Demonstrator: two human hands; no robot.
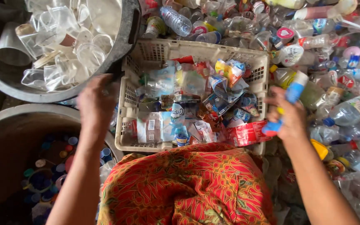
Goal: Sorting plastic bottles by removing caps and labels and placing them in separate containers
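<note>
At the right of the frame my right hand (290, 118) has its fingers curled tight around a blue-and-white plastic piece (293, 92), a crumpled wrapper or flattened bottle, held just off the right rim of the white basket (151, 52). My left hand (96, 102), at centre left, hangs palm down; I cannot tell whether its fingers grip anything. It sits over the gap between the basket and the dark tub of clear cups (128, 35). Loose bottles (346, 112) crowd the right side.
</note>
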